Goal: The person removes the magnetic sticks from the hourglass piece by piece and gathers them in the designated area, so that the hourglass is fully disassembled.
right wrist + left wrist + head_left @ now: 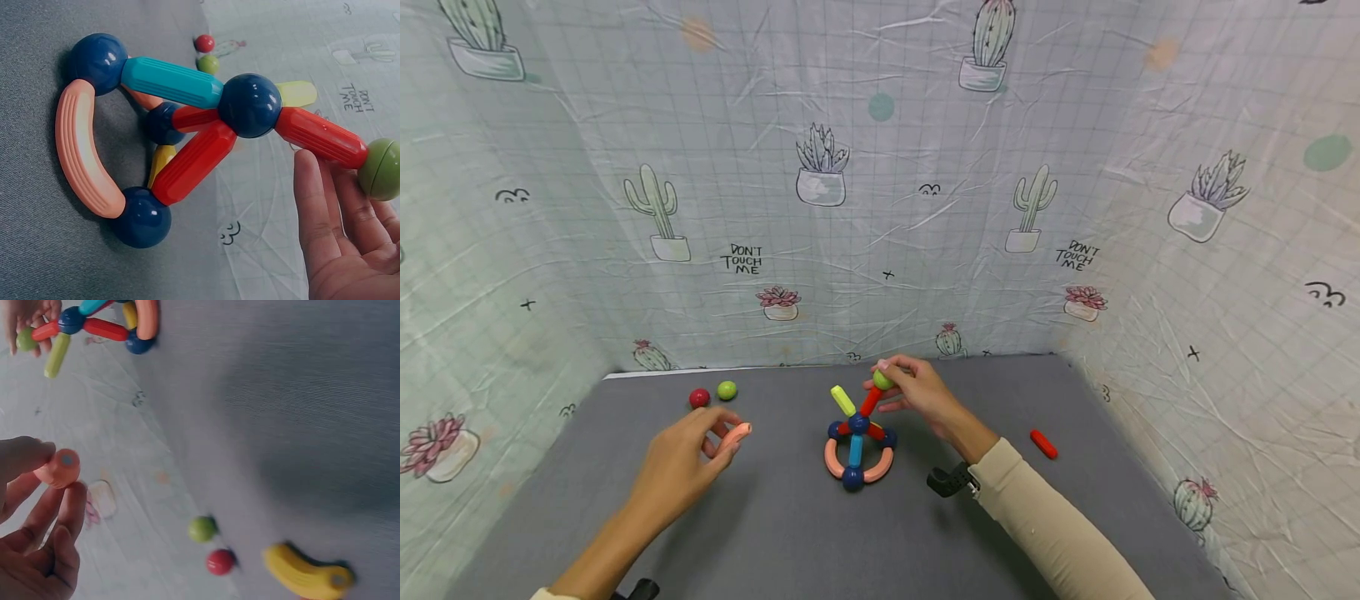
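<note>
My left hand (681,458) pinches a salmon-coloured rod (735,435) between thumb and fingertips, one end facing the camera in the left wrist view. At the table's middle stands a ball-and-rod frame with salmon curved rods (81,150) at its base. Dark blue balls (99,62) join these to a blue rod (172,81) and red rods rising to a top blue ball (250,105). From that ball a red rod (322,136) and a yellow-green rod (843,401) slant upward. My right hand (928,398) holds the green ball (382,169) at the red rod's end, fingers beneath.
A red ball (699,398) and a green ball (727,390) lie at the back left of the table. Near them in the left wrist view is a curved yellow rod (306,572). One red rod (1043,444) lies at the right. A cactus-print cloth (880,250) surrounds the table.
</note>
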A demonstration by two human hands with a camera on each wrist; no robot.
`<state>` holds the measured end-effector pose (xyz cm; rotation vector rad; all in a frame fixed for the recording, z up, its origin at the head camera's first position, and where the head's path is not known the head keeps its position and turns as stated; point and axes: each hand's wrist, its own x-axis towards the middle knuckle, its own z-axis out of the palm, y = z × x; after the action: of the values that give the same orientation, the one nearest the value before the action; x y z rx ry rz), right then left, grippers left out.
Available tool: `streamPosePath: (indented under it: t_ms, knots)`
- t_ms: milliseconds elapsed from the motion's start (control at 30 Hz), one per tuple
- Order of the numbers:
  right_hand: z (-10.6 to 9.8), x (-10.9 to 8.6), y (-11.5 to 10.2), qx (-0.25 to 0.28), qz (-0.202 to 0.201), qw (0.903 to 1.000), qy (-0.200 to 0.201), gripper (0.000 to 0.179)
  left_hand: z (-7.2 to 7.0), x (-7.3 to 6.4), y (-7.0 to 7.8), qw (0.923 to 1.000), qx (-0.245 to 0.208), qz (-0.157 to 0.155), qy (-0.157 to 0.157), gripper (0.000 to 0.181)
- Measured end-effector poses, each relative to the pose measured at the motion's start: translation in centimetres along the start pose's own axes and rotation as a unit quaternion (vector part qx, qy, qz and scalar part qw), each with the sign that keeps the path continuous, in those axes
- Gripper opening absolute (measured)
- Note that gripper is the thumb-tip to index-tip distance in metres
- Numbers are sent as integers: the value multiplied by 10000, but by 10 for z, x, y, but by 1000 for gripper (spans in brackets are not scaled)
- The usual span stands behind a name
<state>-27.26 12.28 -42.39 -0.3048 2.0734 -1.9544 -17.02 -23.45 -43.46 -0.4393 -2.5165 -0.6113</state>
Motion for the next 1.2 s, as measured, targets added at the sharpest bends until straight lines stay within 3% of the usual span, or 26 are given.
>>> streamPosePath:
  t_ms: [200,367,467,600,700,1033,1133,1200]
  knots:
    - [0,0,2,35,-19,10000,-18,42,2,-25,-21,9995,-65,14,-322,13]
    - [-2,-1,3,90,-58,9999,-117,41,2,-42,-35,9961,4,-350,-813,13]
    - [-4,-1,5,80,-111,9997,-180,38,0,-48,-41,9891,159,-747,-1257,13]
    - [-5,-1,8,-19,-217,9993,-295,35,-3,-55,-49,9724,349,-1239,-1945,13]
    - [-5,-1,10,-58,-272,9990,-348,35,-4,-58,-54,9640,405,-1355,-2250,15]
    - [-6,1,17,-144,-284,9985,-448,39,-2,-60,-57,9614,764,-1232,-2337,18]
    - [-5,0,17,-163,-258,9986,-437,40,-1,-55,-54,9635,901,-1108,-2264,21]
    - [-5,-1,17,-158,-233,9987,-428,40,0,-49,-50,9691,949,-920,-2082,24]
